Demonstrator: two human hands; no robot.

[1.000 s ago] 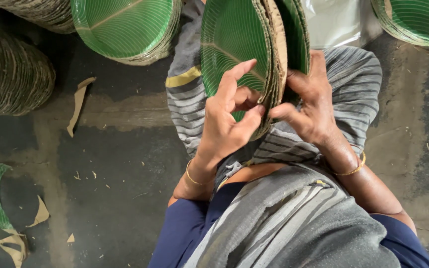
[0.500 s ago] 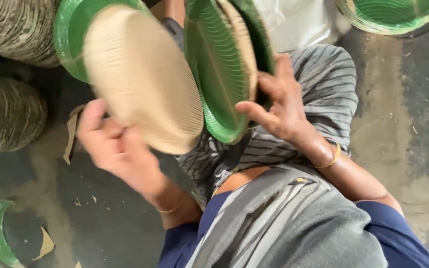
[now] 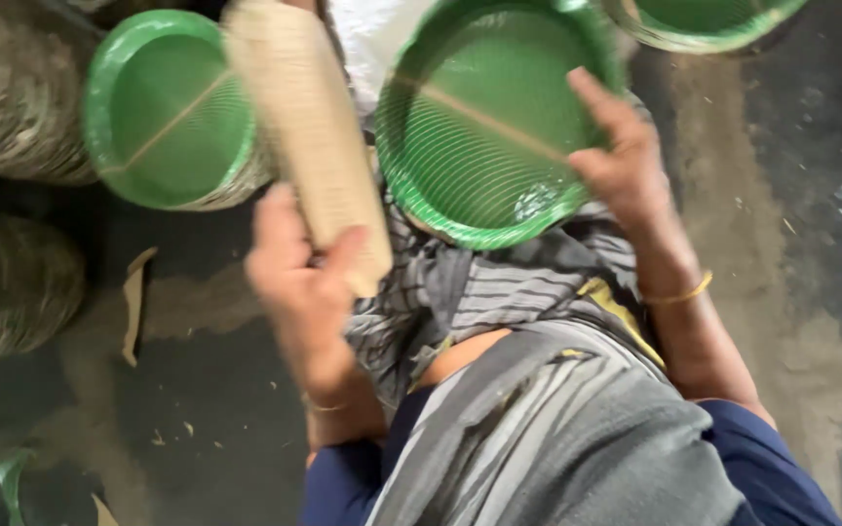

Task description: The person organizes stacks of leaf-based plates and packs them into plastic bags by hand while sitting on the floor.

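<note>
My left hand (image 3: 299, 278) grips a small stack of leaf plates (image 3: 309, 136) seen edge-on, tan undersides out, held upright left of centre. My right hand (image 3: 626, 156) holds a second stack of green leaf plates (image 3: 484, 117) by its right rim, the green ribbed face turned toward me. That stack rests above my lap, which is covered in striped grey cloth (image 3: 499, 292). The two stacks are apart, with a narrow gap between them.
Another green plate stack (image 3: 168, 107) stands at the upper left, and one more (image 3: 704, 19) at the top right. Tall piles of stacked plates lying on their sides (image 3: 12, 97) fill the left edge. Leaf scraps (image 3: 133, 302) litter the dark floor.
My left hand has pulled a batch of plates away from the stack and turned it edge-on. The stack in my right hand has tipped so that its green face is toward me.
</note>
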